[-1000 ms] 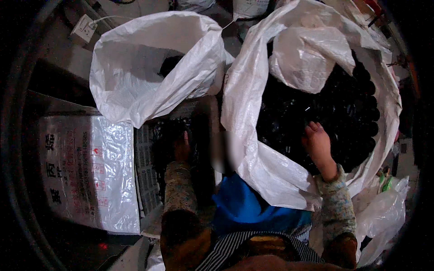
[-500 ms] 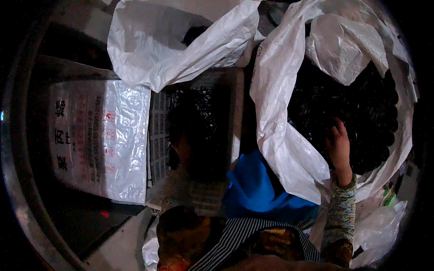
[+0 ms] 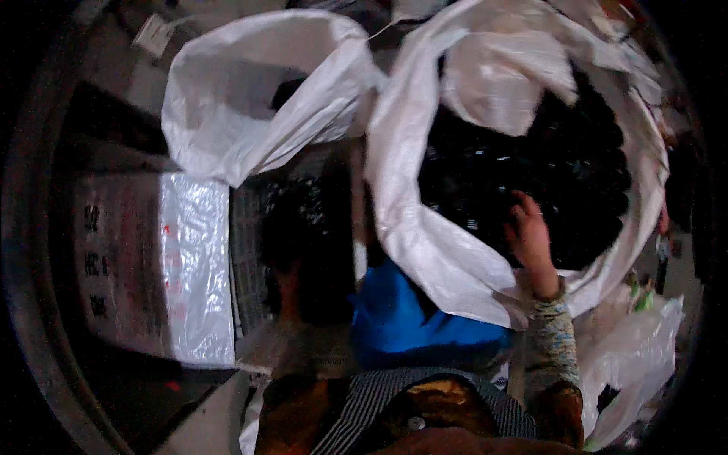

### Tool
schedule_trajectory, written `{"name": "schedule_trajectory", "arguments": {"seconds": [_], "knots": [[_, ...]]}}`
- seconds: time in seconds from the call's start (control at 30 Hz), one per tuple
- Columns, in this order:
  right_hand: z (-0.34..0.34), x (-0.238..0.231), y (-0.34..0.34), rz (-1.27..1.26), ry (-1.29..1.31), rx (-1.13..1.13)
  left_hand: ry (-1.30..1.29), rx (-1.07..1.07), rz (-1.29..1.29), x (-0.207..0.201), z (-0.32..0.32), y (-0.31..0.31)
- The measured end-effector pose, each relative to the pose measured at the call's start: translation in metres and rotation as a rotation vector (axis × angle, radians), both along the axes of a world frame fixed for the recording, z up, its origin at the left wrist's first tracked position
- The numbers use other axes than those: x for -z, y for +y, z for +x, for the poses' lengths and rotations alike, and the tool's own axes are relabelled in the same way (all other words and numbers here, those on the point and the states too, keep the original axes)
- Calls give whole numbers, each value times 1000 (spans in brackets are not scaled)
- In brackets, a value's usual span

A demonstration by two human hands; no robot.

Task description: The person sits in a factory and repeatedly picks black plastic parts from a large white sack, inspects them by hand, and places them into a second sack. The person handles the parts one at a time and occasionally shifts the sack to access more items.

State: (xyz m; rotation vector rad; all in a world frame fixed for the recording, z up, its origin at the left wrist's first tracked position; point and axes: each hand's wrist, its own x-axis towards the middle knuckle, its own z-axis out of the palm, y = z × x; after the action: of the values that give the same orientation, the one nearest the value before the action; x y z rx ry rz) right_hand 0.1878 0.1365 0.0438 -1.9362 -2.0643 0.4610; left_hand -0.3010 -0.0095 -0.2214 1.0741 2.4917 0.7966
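My right hand (image 3: 532,239) reaches over a large white woven sack (image 3: 398,186) on the right. Its fingers are stretched out and slightly apart, resting on a heap of shiny black pieces (image 3: 485,163) too dark to identify. Nothing shows in that hand. On the left, my left hand (image 3: 287,284) is lowered into a crate (image 3: 359,227) lined with printed sheet. Small glossy black pieces (image 3: 303,201) fill the crate there. Deep shadow hides the left fingers, so I cannot see what they touch or hold.
A second white sack (image 3: 197,129) gapes open behind the crate, with something dark inside. Left of the crate lies a silvery-white printed package (image 3: 197,273). Blue cloth (image 3: 394,315) sits between crate and large sack. A clear plastic bag (image 3: 637,356) is at the lower right.
The whole view has shifted, so sacks and crate appear further left. My right hand still lies over the black pieces in the sack; my left stays in the crate.
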Motion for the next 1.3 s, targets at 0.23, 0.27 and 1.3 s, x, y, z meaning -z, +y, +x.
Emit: {"name": "schedule_trajectory", "arguments": {"seconds": [0.23,0.27,1.3], "knots": [[19,-17,-42,129,286,158,-687,355,729,-338,109,48],[26,-14,-46,162,384,151,-677,488,747,-359,138,58],[3,-35,-47,327,327,-162,-1152,885,220,-193,309,146]]}}
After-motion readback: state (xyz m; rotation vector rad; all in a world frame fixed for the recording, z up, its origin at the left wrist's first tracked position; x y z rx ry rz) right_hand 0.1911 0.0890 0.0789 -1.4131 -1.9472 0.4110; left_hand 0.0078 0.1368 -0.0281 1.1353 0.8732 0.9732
